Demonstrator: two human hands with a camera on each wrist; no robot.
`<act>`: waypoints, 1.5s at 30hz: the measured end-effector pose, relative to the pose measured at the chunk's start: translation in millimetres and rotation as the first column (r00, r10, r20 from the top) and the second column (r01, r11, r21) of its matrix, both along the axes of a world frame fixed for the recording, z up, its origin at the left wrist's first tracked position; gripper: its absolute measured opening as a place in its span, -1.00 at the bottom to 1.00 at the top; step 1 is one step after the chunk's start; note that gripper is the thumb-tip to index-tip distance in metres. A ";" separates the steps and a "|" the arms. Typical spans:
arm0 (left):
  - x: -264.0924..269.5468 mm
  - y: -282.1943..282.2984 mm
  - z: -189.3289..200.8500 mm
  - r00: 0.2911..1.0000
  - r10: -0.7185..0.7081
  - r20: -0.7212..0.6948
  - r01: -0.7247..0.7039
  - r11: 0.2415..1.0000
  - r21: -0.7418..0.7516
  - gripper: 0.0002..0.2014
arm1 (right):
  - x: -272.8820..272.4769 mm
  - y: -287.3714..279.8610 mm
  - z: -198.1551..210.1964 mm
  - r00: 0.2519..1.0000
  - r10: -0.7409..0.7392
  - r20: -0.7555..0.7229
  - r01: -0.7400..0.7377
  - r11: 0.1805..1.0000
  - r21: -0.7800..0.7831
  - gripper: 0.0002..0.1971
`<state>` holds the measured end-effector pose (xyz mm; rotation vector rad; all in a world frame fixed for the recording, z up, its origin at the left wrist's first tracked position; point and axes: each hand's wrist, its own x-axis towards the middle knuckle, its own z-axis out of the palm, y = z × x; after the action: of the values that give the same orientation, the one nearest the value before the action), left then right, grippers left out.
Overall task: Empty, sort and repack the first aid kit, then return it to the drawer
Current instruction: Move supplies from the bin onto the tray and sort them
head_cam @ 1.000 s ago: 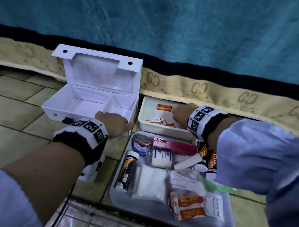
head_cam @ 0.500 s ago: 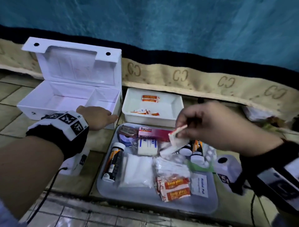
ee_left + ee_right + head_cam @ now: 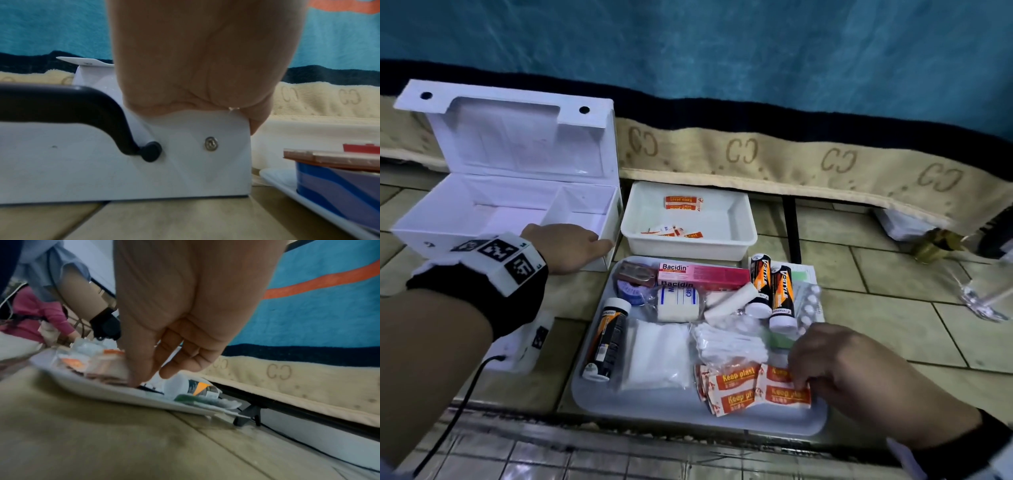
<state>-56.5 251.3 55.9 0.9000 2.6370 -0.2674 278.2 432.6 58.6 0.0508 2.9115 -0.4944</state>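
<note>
My left hand (image 3: 571,245) grips the white kit box (image 3: 493,219) front corner (thumb visible only wrist-side), while my right hand (image 3: 835,370) pinches plaster packets (image 3: 786,387) near the tray (image 3: 654,407) front edge.

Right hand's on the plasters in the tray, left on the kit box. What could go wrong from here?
1. The right hand touches a loose overlapping pile of plasters; it may lift several or scatter them.
2. The blister pack overhangs the tray edge; a nudge could knock it off.
3. The left hand only rests on the box corner; the box might slide.

Smooth white plastic first aid box (image 3: 493,219), matt black plastic handle (image 3: 68,104), glossy grey plastic tray (image 3: 654,411), fuzzy beige cloth border (image 3: 791,161), matt tan floor tiles (image 3: 893,329).
</note>
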 end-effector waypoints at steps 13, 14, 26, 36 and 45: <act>-0.7 0.2 -1.9 1.000 0.010 -0.005 -0.010 1.000 0.003 -0.51 | -38.1 -36.4 10.9 0.995 0.023 -0.094 0.003 0.965 0.263 -0.76; -0.8 -0.1 -2.0 1.000 0.010 -0.007 -0.010 1.000 0.004 -0.51 | -44.8 -40.9 10.0 0.993 0.057 -0.106 -0.021 0.951 0.308 -0.78; 1.2 -1.5 0.9 1.000 -0.007 -0.013 0.007 1.000 0.006 -0.51 | -82.0 -53.3 19.3 1.000 0.012 0.009 -0.014 0.902 0.432 -0.75; 0.9 -2.9 4.1 0.999 -0.040 -0.006 0.040 0.999 -0.007 -0.52 | -167.4 -4.2 95.2 0.997 -0.037 -0.062 0.067 0.814 0.578 -0.78; 1.7 -3.1 4.7 0.998 -0.069 -0.014 0.068 0.996 -0.052 -0.62 | -282.6 13.0 22.6 0.981 0.022 0.193 -0.146 0.743 0.654 -0.76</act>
<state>-54.8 248.1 60.6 0.9764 2.6039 -0.3597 -4.4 445.6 81.1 0.0551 2.7335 0.5671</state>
